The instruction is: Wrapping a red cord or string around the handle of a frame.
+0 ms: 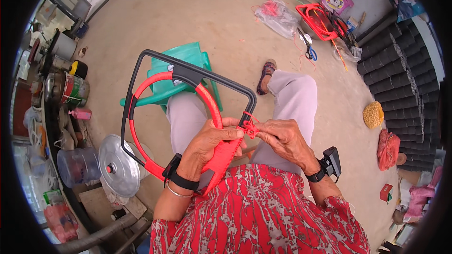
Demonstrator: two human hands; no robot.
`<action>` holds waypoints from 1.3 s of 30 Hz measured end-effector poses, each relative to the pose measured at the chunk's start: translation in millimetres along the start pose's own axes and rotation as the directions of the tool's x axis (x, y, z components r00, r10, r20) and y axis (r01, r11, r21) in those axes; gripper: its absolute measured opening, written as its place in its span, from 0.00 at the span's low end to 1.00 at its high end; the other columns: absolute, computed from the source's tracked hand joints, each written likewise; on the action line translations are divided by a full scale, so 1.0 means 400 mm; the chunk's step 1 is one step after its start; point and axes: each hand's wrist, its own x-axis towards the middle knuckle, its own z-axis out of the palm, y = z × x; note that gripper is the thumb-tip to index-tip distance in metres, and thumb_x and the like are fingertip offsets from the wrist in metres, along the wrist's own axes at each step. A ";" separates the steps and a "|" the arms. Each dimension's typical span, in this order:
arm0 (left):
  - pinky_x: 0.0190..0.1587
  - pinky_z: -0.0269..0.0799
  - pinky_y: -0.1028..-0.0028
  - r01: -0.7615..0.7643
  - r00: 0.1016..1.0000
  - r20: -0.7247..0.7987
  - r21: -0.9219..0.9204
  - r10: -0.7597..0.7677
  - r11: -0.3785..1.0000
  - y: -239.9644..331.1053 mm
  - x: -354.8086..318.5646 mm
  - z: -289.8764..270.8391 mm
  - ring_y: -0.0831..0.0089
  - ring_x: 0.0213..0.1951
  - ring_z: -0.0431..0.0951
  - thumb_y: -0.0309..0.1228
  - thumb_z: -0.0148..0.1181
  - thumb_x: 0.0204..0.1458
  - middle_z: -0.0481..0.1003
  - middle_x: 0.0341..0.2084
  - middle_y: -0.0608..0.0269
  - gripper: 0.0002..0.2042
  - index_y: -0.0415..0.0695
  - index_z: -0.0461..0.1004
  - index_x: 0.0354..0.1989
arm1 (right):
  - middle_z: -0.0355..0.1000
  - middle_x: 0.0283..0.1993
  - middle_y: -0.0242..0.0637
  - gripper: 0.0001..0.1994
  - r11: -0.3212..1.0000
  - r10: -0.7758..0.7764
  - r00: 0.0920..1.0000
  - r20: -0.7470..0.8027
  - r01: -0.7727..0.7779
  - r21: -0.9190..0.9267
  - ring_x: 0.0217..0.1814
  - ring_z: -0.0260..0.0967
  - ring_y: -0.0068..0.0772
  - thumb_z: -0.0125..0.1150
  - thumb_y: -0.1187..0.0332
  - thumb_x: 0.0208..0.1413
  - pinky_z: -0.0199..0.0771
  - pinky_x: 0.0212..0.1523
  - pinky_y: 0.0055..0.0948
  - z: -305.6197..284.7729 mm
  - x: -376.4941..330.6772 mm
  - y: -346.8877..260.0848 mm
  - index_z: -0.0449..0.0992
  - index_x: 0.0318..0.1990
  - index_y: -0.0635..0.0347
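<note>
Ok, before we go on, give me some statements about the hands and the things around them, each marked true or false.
1. The left hand holds the red wrapping on the black frame. True.
2. The right hand holds the scissors. False: its fingers are at the knotted red cord; the scissors lie on the floor.
3. A green plastic seat is beyond the frame. True.
4. The round metal lid is on the person's right. False: the lid is on the left.
5. Both wrists wear black straps. True.
</note>
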 end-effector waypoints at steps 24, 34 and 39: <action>0.22 0.77 0.68 -0.124 0.990 -0.069 -0.053 0.120 0.991 0.015 -0.008 -0.017 0.60 0.20 0.78 0.23 0.65 0.47 0.76 0.23 0.46 0.21 0.31 0.65 0.47 | 0.66 0.42 0.45 0.11 0.608 0.228 0.950 -0.213 0.032 0.794 0.40 0.68 0.34 0.50 0.65 0.61 0.70 0.39 0.32 -0.021 -0.011 -0.057 0.69 0.35 0.66; 0.21 0.78 0.67 -0.155 0.983 -0.104 -0.016 0.153 0.988 0.021 -0.018 -0.012 0.61 0.21 0.79 0.22 0.66 0.44 0.76 0.23 0.48 0.15 0.31 0.69 0.39 | 0.54 0.22 0.31 0.11 0.273 0.298 0.918 0.263 -0.346 0.898 0.25 0.51 0.26 0.45 0.63 0.63 0.58 0.29 0.30 0.022 -0.043 -0.052 0.60 0.30 0.57; 0.20 0.78 0.69 -0.173 0.980 -0.118 -0.106 0.160 0.979 0.026 -0.022 0.022 0.63 0.20 0.78 0.26 0.67 0.45 0.75 0.21 0.51 0.10 0.33 0.72 0.31 | 0.54 0.22 0.31 0.11 0.258 0.365 0.903 0.228 -0.334 0.907 0.24 0.51 0.25 0.46 0.63 0.63 0.56 0.28 0.27 0.000 -0.044 -0.043 0.60 0.31 0.57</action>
